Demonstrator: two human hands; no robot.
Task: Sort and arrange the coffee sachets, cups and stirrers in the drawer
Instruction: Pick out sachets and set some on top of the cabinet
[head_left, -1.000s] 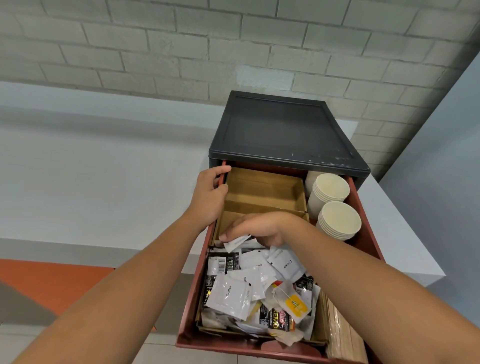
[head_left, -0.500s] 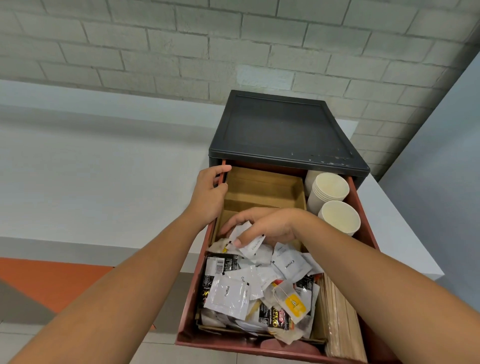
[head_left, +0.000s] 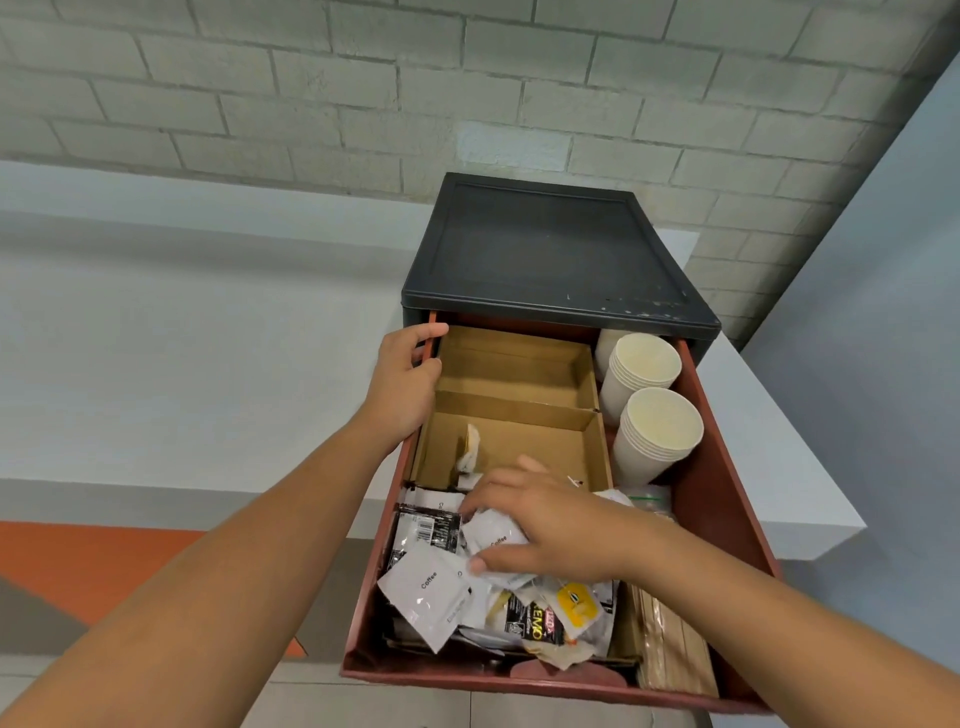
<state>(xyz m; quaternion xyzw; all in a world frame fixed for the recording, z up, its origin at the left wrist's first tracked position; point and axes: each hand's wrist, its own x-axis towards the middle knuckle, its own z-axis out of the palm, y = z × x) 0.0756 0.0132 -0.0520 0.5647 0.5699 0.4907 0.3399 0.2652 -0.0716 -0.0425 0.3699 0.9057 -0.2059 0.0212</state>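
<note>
Left hand (head_left: 408, 379): we grip the drawer (head_left: 727, 493) at its left wall. Middle cardboard compartment (head_left: 545, 452): one sachet (head_left: 470, 452), newly dropped there. Right hand (head_left: 550, 530): back on the sachet pile (head_left: 535, 623), pinching a white coffee sachet (head_left: 493, 538). Sorting barely begun; cups (head_left: 657, 436), stirrers (head_left: 675, 649) right.

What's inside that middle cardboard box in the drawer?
One small pale sachet leans against the left wall of the cardboard box. The right hand, gripping coffee sachets, covers its near edge, so anything lying there is hidden.

Loose sachets (head_left: 431, 587) heaped at drawer (head_left: 727, 467) front; cup stacks (head_left: 657, 431) back right (two); stirrers (head_left: 675, 654) front right.
</note>
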